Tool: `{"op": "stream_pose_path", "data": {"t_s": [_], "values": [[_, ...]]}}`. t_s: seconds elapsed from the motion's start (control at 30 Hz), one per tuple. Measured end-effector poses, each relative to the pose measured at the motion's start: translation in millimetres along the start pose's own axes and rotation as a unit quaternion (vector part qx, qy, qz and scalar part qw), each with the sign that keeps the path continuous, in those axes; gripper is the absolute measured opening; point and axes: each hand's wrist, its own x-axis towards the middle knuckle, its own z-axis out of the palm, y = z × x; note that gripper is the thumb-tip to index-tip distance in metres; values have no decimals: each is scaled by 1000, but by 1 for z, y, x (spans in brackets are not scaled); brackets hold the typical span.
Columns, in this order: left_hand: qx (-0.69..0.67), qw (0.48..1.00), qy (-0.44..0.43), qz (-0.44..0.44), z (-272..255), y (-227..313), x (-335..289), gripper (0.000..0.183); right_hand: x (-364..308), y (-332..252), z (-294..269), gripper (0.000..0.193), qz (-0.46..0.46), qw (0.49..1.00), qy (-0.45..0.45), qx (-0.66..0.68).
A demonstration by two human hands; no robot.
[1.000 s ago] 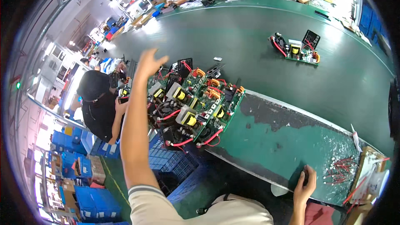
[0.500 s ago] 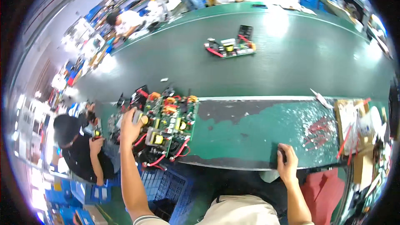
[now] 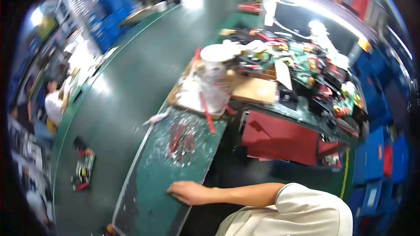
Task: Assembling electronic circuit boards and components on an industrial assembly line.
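My right hand point(image 3: 188, 192) rests low over the green bench top point(image 3: 153, 188), close to its near edge. Its fingers are curled, and whatever they may hold is hidden beneath them. Farther along the bench from this hand lies a loose bunch of red wires point(image 3: 180, 142) among white scraps. Beyond the wires is a small white tube with a pointed tip point(image 3: 156, 117), at the border of the conveyor belt. My left hand is out of the picture.
On the dark green belt point(image 3: 118, 100) sits a circuit board point(image 3: 82, 171). A white tub point(image 3: 215, 57) stands past the wires. Circuit boards crowd a side bench point(image 3: 313, 61), with a red cloth point(image 3: 280, 137) below it. Blue bins point(image 3: 366, 161) line the right. A person point(image 3: 54, 105) sits across the belt.
The view has swung to the right and is blurred. My left hand and most of the boards beside it have left the picture. My right hand stays near the bench edge, fingers curled.
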Motion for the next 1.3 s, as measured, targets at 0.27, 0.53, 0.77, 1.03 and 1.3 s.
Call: {"op": "stream_pose_path", "data": {"t_s": [0.27, 0.53, 0.77, 1.03, 1.3], "values": [[-102, 986, 8, -130, 46, -21, 2, 65, 9, -4, -8, 26, 25, 999, -22, -12], [-226, 963, 50, -138, 57, -14, 5, 100, 11, -17, -14, 19, 63, 996, -14, -57], [-302, 934, 39, -189, 50, -16, -2, 104, 12, -11, -11, 20, 41, 997, -19, -59], [-249, 952, 34, -175, 51, -20, 0, 104, 16, -23, -15, 20, 44, 998, -17, -48], [-332, 923, 13, -196, 34, -16, 7, 111, 14, -21, -16, 20, 42, 998, -15, -43]]}}
